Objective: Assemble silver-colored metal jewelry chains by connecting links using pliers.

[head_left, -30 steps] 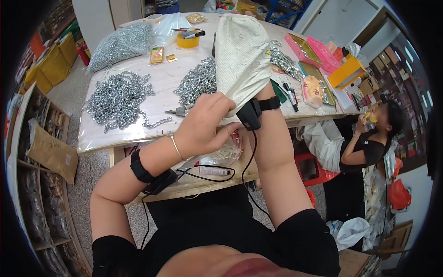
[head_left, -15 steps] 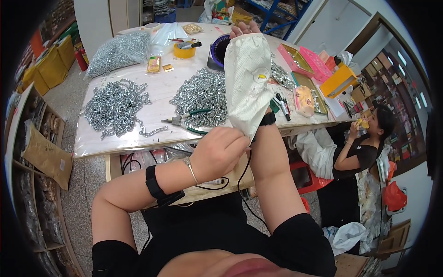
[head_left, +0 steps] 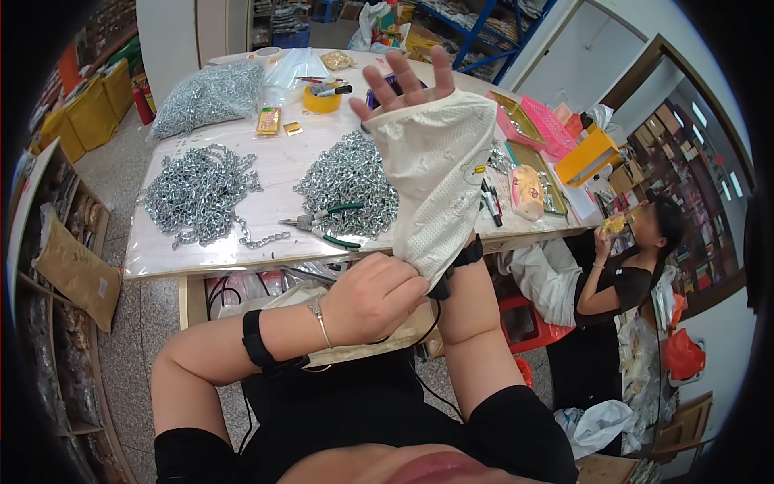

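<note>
A white oversleeve (head_left: pixel 431 173) with a dimpled texture and a small yellow motif covers my right forearm, wrist and palm. The fingers of my right hand (head_left: pixel 411 85) stick out of its far end, spread apart and holding nothing. My left hand (head_left: pixel 379 294) pinches the sleeve's near edge, just short of the black strap on my right forearm. Green-handled pliers (head_left: pixel 326 224) lie on the table against a heap of silver chain (head_left: pixel 351 181), left of the sleeve. A second chain heap (head_left: pixel 197 189) sits farther left.
Toward the back left are a bag of chain (head_left: pixel 210 97) and a yellow tape roll (head_left: pixel 322 100). Markers (head_left: pixel 491 203), a soft pouch (head_left: pixel 527 194) and a pink basket (head_left: pixel 550 129) lie at right. Another person (head_left: pixel 625 266) sits there. An open drawer (head_left: pixel 266 294) juts out below the tabletop.
My right hand has come farther out of the sleeve, its fingers now spread. My left hand has pulled the sleeve's near edge slightly toward me.
</note>
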A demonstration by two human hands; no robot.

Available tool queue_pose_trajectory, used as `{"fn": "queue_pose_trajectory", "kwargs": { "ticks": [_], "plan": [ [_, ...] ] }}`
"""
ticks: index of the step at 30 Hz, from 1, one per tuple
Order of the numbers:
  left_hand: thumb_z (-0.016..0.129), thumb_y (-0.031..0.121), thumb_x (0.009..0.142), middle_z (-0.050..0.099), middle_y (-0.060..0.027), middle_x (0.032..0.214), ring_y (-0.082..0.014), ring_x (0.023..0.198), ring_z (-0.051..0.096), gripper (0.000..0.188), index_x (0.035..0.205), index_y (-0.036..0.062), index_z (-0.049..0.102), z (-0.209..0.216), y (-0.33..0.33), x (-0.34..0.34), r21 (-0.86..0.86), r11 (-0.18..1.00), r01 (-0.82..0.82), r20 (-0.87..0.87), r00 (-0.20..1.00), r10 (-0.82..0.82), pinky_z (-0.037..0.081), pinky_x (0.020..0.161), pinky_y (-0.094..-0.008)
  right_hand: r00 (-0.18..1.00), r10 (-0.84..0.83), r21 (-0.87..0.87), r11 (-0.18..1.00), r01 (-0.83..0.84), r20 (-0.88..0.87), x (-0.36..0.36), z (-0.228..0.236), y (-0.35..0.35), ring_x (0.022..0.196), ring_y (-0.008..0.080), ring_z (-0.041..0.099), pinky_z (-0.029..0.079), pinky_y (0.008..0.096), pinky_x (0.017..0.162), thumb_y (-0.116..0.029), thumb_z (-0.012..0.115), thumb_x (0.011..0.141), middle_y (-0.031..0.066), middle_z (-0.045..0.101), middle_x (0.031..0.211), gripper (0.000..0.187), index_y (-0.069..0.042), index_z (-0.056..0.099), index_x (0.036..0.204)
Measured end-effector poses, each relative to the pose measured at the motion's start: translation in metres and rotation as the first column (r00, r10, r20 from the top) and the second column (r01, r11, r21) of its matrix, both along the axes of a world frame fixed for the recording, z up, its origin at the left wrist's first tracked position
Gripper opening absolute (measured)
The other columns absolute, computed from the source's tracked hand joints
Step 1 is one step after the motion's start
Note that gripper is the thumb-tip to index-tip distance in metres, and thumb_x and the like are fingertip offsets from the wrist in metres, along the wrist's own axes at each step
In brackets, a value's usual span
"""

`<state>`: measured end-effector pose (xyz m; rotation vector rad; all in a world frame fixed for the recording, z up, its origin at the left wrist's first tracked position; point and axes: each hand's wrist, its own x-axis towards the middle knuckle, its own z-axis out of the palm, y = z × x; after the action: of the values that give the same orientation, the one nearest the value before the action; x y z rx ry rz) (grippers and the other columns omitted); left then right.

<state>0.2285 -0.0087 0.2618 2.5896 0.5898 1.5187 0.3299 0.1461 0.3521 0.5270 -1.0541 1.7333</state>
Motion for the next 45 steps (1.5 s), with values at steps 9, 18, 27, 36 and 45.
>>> {"fn": "queue_pose_trajectory", "kwargs": {
  "ticks": [9, 18, 27, 36, 45],
  "plan": [
    [0.074, 0.000, 0.075, 0.057, -0.0123, 0.077, -0.0272, 0.068, 0.057, 0.027, 0.095, 0.0051, 0.058, 0.026, 0.038, -0.037, -0.377, 0.912, -0.162, 0.187, 0.951, 0.246, 0.047, 0.067, -0.0360, 0.892, -0.092, -0.112, 0.981, 0.157, 0.442, -0.011, -0.036, 0.001, 0.141, 0.0369, 0.048, 0.041, 0.0538, 0.118, -0.040, 0.055, 0.106, 0.0215, 0.047, 0.153, 0.065, -0.006, 0.035, 0.158],
    [0.076, -0.004, 0.079, 0.064, -0.0007, 0.083, -0.0104, 0.073, 0.058, 0.053, 0.128, 0.0031, 0.056, 0.009, 0.073, -0.054, -0.790, 0.563, 0.241, 0.436, 0.867, 0.241, 0.049, 0.073, -0.0290, 0.658, -0.546, 0.358, 0.838, 0.413, 0.519, -0.011, -0.045, -0.022, 0.138, 0.0245, 0.051, 0.044, 0.0376, 0.115, -0.032, 0.064, 0.101, 0.0144, 0.045, 0.159, 0.063, -0.002, 0.045, 0.153],
    [0.076, -0.005, 0.079, 0.067, -0.0018, 0.109, -0.0087, 0.088, 0.059, 0.057, 0.132, 0.0017, 0.057, -0.027, 0.084, -0.071, -0.776, 0.623, 0.100, 0.254, 0.954, 0.162, 0.050, 0.082, -0.0249, 0.311, -0.938, 0.880, 0.275, 0.388, 0.155, 0.008, -0.044, -0.001, 0.144, 0.0286, 0.046, 0.043, 0.0369, 0.114, -0.028, 0.069, 0.096, 0.0126, 0.032, 0.167, 0.056, -0.017, 0.057, 0.149],
    [0.076, -0.004, 0.080, 0.067, -0.0007, 0.109, -0.0075, 0.090, 0.058, 0.057, 0.133, 0.0020, 0.058, -0.019, 0.073, -0.065, -0.727, 0.676, 0.116, 0.285, 0.948, 0.144, 0.049, 0.083, -0.0252, 0.295, -0.923, 0.832, 0.358, 0.424, 0.247, 0.009, -0.044, 0.015, 0.150, 0.0308, 0.039, 0.040, 0.0406, 0.118, -0.023, 0.069, 0.095, 0.0134, 0.024, 0.170, 0.056, -0.024, 0.057, 0.150],
    [0.075, 0.004, 0.088, 0.069, -0.0023, 0.114, -0.0086, 0.097, 0.062, 0.053, 0.138, 0.0011, 0.056, -0.012, 0.064, -0.059, -0.716, 0.667, 0.206, 0.351, 0.932, 0.090, 0.051, 0.087, -0.0263, 0.109, -0.991, 0.943, 0.103, 0.317, 0.072, 0.009, -0.052, 0.031, 0.150, 0.0313, 0.039, 0.037, 0.0415, 0.120, -0.020, 0.066, 0.096, 0.0204, 0.047, 0.157, 0.055, -0.017, 0.055, 0.151]
  ]
}}
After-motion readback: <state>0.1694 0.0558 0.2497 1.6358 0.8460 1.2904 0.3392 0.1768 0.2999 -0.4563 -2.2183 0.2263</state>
